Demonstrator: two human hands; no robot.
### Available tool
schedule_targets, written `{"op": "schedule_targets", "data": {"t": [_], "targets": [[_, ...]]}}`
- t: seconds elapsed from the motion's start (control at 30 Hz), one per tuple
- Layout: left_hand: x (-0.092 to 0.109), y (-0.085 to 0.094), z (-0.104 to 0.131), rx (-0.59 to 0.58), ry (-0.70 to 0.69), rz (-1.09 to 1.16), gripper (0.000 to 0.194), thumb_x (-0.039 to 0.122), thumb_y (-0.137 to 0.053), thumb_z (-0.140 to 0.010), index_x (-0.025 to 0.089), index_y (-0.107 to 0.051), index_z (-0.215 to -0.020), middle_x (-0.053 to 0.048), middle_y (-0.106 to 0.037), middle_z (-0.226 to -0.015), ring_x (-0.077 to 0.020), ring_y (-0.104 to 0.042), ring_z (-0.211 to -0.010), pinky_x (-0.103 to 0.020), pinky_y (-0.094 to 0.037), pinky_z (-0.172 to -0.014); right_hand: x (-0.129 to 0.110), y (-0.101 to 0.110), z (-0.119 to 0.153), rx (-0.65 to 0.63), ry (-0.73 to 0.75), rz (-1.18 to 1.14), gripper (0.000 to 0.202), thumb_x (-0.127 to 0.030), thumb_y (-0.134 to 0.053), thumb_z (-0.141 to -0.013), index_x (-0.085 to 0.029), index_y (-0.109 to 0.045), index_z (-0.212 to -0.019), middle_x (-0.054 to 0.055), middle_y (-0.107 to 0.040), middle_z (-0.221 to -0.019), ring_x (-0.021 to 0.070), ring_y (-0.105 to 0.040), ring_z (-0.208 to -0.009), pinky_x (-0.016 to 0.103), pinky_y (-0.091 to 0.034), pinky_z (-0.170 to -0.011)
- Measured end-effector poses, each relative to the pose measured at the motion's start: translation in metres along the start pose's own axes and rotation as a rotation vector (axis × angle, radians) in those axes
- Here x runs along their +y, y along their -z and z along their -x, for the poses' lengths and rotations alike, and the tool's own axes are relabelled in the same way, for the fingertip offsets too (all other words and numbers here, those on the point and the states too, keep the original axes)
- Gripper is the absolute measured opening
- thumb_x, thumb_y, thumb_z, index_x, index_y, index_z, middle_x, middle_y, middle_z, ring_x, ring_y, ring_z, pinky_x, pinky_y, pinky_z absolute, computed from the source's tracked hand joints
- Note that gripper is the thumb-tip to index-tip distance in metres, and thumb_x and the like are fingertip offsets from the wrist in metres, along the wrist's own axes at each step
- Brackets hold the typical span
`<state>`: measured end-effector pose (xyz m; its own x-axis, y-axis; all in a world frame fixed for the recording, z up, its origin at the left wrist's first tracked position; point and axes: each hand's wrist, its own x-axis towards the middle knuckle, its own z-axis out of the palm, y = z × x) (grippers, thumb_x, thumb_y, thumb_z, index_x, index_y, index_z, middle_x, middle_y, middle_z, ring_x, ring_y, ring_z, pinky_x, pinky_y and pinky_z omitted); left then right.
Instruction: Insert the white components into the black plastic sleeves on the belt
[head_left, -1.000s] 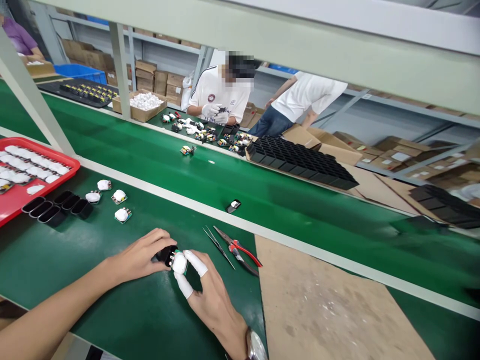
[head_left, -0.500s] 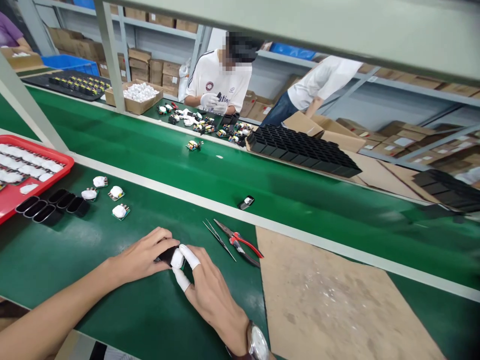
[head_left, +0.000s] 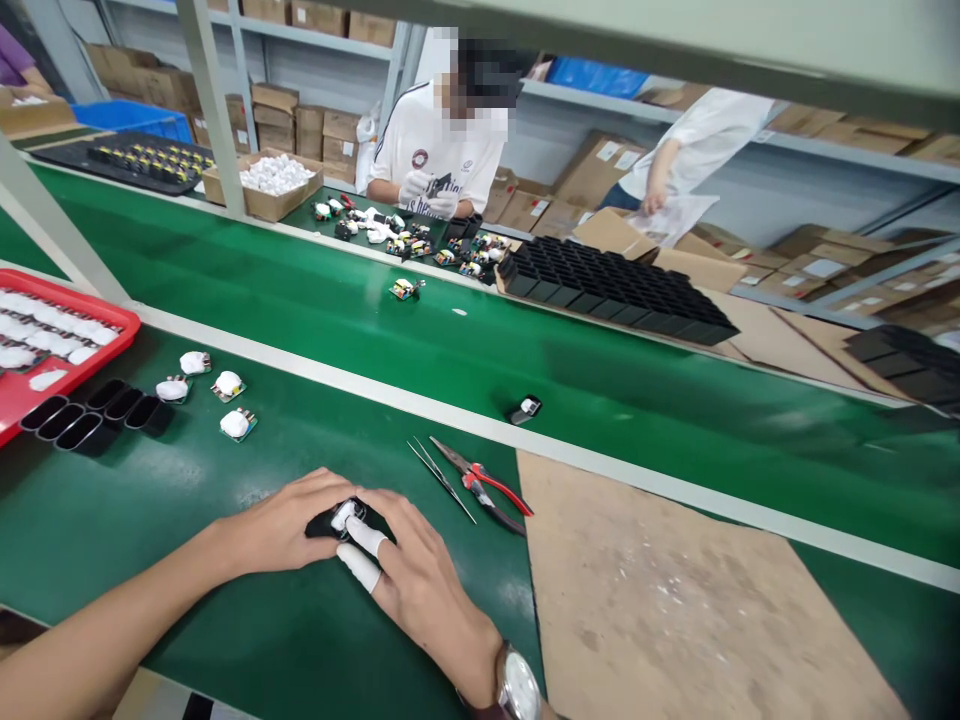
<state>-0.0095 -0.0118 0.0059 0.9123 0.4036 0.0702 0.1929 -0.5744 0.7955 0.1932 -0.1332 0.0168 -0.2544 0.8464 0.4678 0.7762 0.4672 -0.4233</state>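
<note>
My left hand (head_left: 289,525) is closed around a black plastic case (head_left: 322,524), its open end turned to the right. Inside that mouth sits a circuit board with a white pad (head_left: 345,515), mostly hidden by the case. My right hand (head_left: 420,570) is closed at the case's mouth, two fingers in white finger cots; one fingertip presses on the white pad. Beyond my hands, several loose circuit boards with white pads (head_left: 237,424) lie on the green bench, beside a group of empty black cases (head_left: 80,430).
A red tray (head_left: 120,345) of padded boards stands at left. Tweezers (head_left: 442,482) and red-handled pliers (head_left: 484,485) lie right of my hands, by a cardboard sheet (head_left: 675,590). On the green belt (head_left: 322,300) are a filled case (head_left: 523,409) and a board (head_left: 406,289). A co-worker (head_left: 450,150) sits opposite.
The board with the white pad has gone deeper into the black case, and my right fingers have shifted from its sides onto its end. The filled case and loose board on the belt moved right.
</note>
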Motion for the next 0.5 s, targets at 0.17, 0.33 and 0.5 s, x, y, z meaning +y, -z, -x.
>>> {"op": "schedule_targets", "data": {"t": [0.17,0.33,0.5], "targets": [[-0.001,-0.003,0.008,0.099,0.087,0.010,0.043,0.014,-0.068,-0.092,0.027,-0.052,-0.130,-0.004,-0.066,-0.118,-0.0207,-0.068,-0.103,-0.035,-0.058,-0.092,0.002,-0.005,0.004,0.012,-0.074,-0.083,0.035,-0.018,-0.064,-0.101,-0.021,-0.058,-0.135,0.013,-0.064,-0.136,0.0266,-0.065,-0.119,0.045,-0.062,-0.096],[-0.006,0.000,0.006,0.146,-0.219,-0.019,0.026,0.011,-0.063,-0.100,0.024,-0.059,-0.121,-0.008,-0.068,-0.125,-0.0203,-0.069,-0.112,-0.034,-0.057,-0.096,0.006,-0.008,0.010,-0.017,-0.131,-0.131,0.036,-0.017,-0.058,-0.103,-0.023,-0.058,-0.138,0.013,-0.064,-0.129,0.0258,-0.066,-0.115,0.043,-0.063,-0.091],[-0.004,0.004,0.002,0.187,-0.348,-0.120,0.018,0.008,-0.063,-0.101,0.022,-0.067,-0.110,-0.011,-0.071,-0.124,-0.0221,-0.071,-0.107,-0.035,-0.059,-0.089,0.018,0.000,0.009,0.031,-0.185,-0.355,0.039,-0.023,-0.060,-0.103,-0.027,-0.055,-0.142,0.009,-0.067,-0.124,0.0202,-0.069,-0.110,0.037,-0.062,-0.096]]}}
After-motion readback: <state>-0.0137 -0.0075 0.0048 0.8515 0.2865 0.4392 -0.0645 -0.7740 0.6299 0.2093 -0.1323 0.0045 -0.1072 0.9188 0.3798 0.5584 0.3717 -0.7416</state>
